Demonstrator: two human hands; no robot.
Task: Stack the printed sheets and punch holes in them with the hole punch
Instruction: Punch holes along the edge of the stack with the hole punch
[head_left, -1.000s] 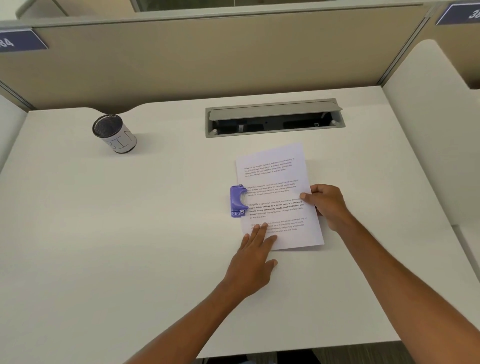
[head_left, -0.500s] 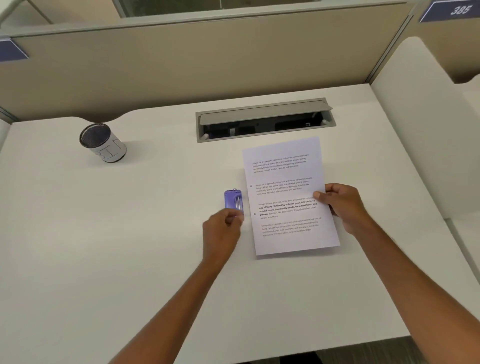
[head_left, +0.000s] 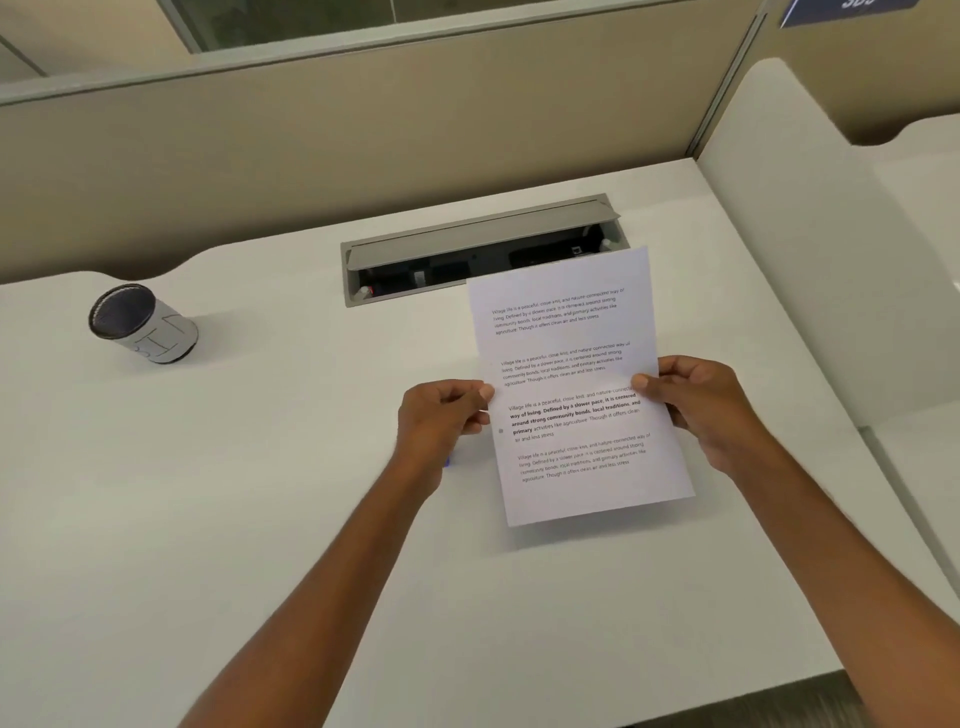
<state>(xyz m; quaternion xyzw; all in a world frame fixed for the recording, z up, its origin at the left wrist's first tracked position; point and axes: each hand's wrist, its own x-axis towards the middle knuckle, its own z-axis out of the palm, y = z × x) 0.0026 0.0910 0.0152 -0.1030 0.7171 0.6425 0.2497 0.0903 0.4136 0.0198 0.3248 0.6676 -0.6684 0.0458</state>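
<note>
Now both hands lift the printed sheets (head_left: 576, 384) off the worktop (head_left: 260, 519), left hand (head_left: 441, 421) and right hand (head_left: 701, 405) each pinching a side edge between thumb and fingers. Paragraphs begin "Village life is a peaceful, close-knit", one partly bold.

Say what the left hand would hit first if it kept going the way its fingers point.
The left hand points right, so it would likely press further into the printed sheets it already pinches, then reach the right hand. Depth is uncertain.

Both hands hold the printed sheets (head_left: 576, 384) above the desk (head_left: 260, 519): the left hand (head_left: 441, 421) pinches the left edge, the right hand (head_left: 701, 405) the right edge. A gray cup (head_left: 143, 325) stands near the desk's far left corner.
</note>
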